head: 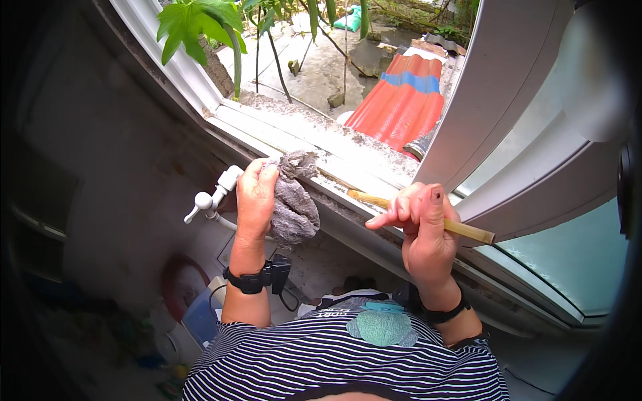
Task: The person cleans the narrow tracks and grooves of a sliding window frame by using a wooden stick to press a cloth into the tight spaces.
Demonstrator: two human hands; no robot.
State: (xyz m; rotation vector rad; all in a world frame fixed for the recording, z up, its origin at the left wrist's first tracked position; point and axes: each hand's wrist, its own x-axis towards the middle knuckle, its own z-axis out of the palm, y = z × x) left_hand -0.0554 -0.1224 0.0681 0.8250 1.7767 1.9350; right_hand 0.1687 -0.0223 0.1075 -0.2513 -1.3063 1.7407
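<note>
My left hand (257, 195) grips a crumpled grey cloth (296, 210), which looks damp and hangs just inside the window sill. In my right hand (426, 225) is a flat bamboo stick (469, 231), held across the fist. Its rounded far end points left over the sliding window track (338, 183), and its cut end sticks out to the right. My right index finger extends leftwards, off the stick. The white window frame (220, 108) runs diagonally before me, with dirt along its sill. I cannot tell whether the stick touches the track.
A white tap (215, 193) juts out left of my left hand. Sliding glass panes (556, 250) stand at the right. Below are a red basin (183, 285) and a blue-grey container (200, 313). Outside, a leafy plant (200, 25) hangs near red corrugated roofing (396, 110).
</note>
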